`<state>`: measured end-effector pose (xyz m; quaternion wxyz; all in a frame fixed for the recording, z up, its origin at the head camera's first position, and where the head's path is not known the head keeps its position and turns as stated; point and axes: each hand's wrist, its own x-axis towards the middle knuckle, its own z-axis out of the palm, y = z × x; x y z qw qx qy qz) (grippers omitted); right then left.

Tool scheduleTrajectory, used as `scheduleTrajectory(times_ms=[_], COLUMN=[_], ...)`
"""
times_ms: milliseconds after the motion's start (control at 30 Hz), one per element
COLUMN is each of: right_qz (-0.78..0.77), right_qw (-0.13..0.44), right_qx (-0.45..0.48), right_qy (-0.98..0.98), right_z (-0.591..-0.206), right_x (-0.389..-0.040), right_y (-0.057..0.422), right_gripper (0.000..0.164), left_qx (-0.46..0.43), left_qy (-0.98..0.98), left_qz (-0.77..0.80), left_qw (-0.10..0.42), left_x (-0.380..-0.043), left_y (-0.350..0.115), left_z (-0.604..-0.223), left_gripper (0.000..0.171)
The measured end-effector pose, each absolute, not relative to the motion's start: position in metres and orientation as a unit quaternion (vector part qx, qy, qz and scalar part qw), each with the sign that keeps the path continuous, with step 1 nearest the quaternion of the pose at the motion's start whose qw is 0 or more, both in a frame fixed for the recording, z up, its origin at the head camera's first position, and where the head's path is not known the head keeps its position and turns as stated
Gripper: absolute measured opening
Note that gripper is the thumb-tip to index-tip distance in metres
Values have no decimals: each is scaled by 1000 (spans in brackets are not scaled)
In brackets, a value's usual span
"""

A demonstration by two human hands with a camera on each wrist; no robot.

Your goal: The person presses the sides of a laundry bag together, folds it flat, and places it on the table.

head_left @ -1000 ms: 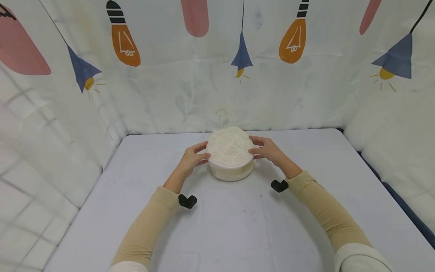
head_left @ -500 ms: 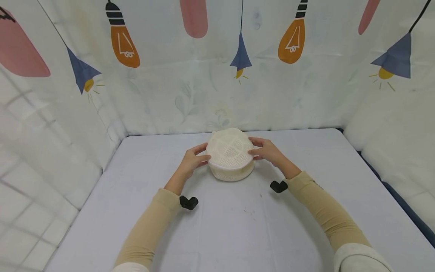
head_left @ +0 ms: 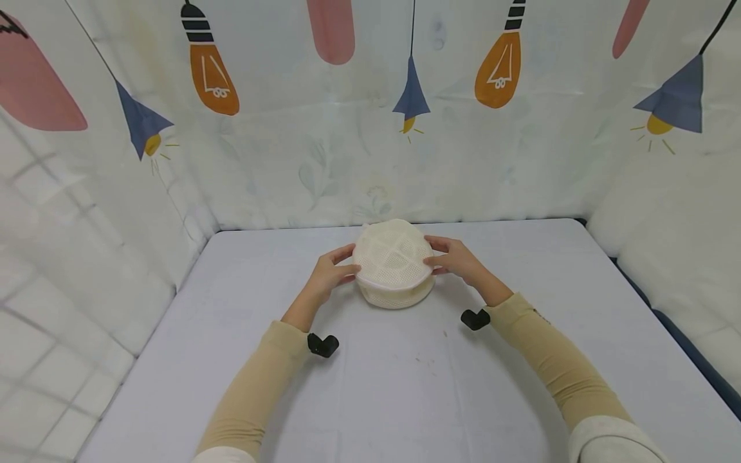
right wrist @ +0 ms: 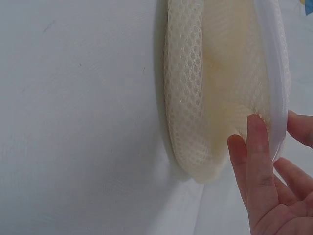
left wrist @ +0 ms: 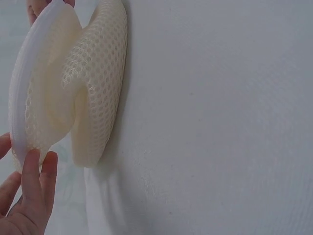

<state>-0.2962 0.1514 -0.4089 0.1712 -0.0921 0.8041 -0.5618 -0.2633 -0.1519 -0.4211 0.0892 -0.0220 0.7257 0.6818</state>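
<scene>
A round cream mesh laundry bag (head_left: 395,254) sits near the far edge of the white-covered table (head_left: 393,386). Its flat top has a white band round the rim, and its soft side wall is buckled inward below. My left hand (head_left: 330,271) pinches the rim from the left, thumb on the near side. On the opposite side, my right hand (head_left: 457,260) grips the same rim between thumb and fingers. In the left wrist view, the folded mesh wall (left wrist: 100,73) bulges outward under the white rim band (left wrist: 22,93). The right wrist view shows fingers (right wrist: 258,161) under that rim.
A hanging cloth (head_left: 260,161) printed with lamps and bulbs stands right behind the table. More pale cloth (head_left: 677,225) borders the right side. Small brown specks (head_left: 425,363) lie on the tabletop in front of the bag. A black wrist piece (head_left: 322,345) juts from the left sleeve.
Both hands have lowered the bag's top rim slightly, and less of the side wall shows beneath it. The bag's base stays in place.
</scene>
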Motion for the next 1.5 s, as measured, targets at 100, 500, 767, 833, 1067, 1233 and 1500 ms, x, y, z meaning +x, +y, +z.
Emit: scheduleTrajectory(times_ms=[100, 500, 767, 833, 1067, 1233, 1500], right_qz=[-561, -556, -551, -551, -550, -548, -547], right_qw=[171, 176, 184, 185, 187, 187, 187], right_qx=[-91, -83, -83, -84, -84, -82, -83], right_qy=[805, 808, 810, 810, 809, 811, 812], right_z=[-410, -412, -415, -415, -418, -419, -418], right_x=[-296, -296, -297, -297, -298, -299, -298], right_y=[152, 152, 152, 152, 153, 153, 152], right_gripper=[70, 70, 71, 71, 71, 70, 71], left_qx=[-22, -22, -22, -22, -22, -22, -25], left_qy=[726, 730, 730, 729, 731, 730, 728], left_qz=[682, 678, 677, 678, 676, 677, 680], left_qw=[89, 89, 91, 92, 92, 92, 88], left_x=[-263, -264, -263, -263, -263, -264, -261], left_y=[-151, -151, -150, -150, -150, -150, -148], left_z=[-422, -426, -426, -426, -428, -429, -429], left_gripper=[63, 63, 64, 64, 65, 65, 65])
